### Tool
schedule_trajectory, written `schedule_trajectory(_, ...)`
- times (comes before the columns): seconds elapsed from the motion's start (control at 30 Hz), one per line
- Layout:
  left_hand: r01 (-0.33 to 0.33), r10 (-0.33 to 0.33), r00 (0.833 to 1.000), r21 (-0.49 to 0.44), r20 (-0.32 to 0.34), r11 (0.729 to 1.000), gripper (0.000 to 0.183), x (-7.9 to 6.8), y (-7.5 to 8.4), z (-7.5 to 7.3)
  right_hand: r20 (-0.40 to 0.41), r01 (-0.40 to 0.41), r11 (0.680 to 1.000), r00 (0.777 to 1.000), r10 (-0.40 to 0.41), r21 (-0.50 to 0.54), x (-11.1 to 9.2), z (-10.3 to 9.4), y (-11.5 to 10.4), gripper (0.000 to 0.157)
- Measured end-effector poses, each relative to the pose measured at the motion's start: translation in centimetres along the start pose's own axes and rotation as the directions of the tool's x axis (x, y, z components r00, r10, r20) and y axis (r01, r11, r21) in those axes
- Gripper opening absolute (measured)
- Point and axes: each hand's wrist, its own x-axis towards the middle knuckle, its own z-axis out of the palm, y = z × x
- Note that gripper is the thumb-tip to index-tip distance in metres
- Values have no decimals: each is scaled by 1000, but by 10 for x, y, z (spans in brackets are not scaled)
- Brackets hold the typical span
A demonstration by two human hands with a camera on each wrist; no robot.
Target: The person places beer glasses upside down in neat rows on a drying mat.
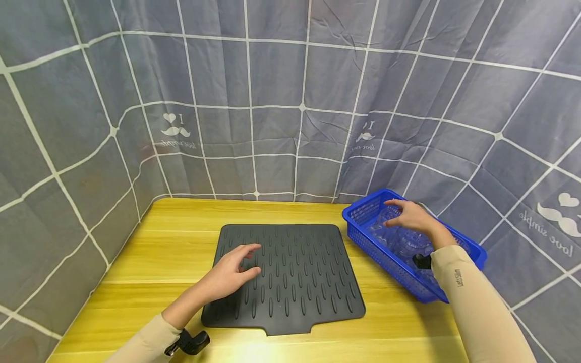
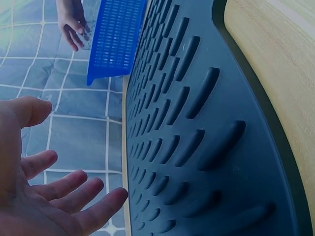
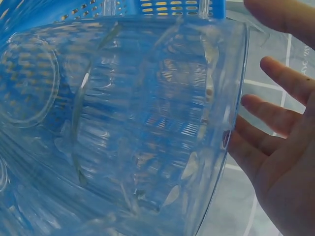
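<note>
My left hand point(image 1: 233, 270) hovers over the left part of a black ridged drying mat point(image 1: 290, 277), fingers spread and holding nothing. In the left wrist view its fingers point(image 2: 78, 191) are loosely bent with palm facing the mat's side. My right hand point(image 1: 412, 218) hangs over a blue perforated plastic basket point(image 1: 376, 249) that contains several clear glass vessels point(image 1: 408, 242). The right wrist view shows a large clear glass vessel point(image 3: 142, 113) lying close to the camera, its rim toward the hand. The right fingertips point(image 3: 252, 102) are right at that rim, thumb apart from it.
A yellow wood-grain table point(image 1: 168, 247) bears the mat and, on the right, the basket. A grey curtain point(image 1: 277, 131) with white grid lines hangs behind and along both sides. Small black cameras point(image 1: 192, 344) are strapped on the wrists over beige sleeves point(image 1: 481, 302).
</note>
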Motion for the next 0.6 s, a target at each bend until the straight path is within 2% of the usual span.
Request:
schedule_trajectory(0.3, -14, 14, 1000, 27, -23, 1000, 58, 0, -1, 0, -5, 5, 999, 1000, -5, -46, 1, 1, 1, 73)
schedule_trajectory(0.6, 5, -4, 1000, 31, -23, 1000, 59, 0, -1, 1, 10, -14, 998, 1000, 15, -58, 2, 3, 1, 69)
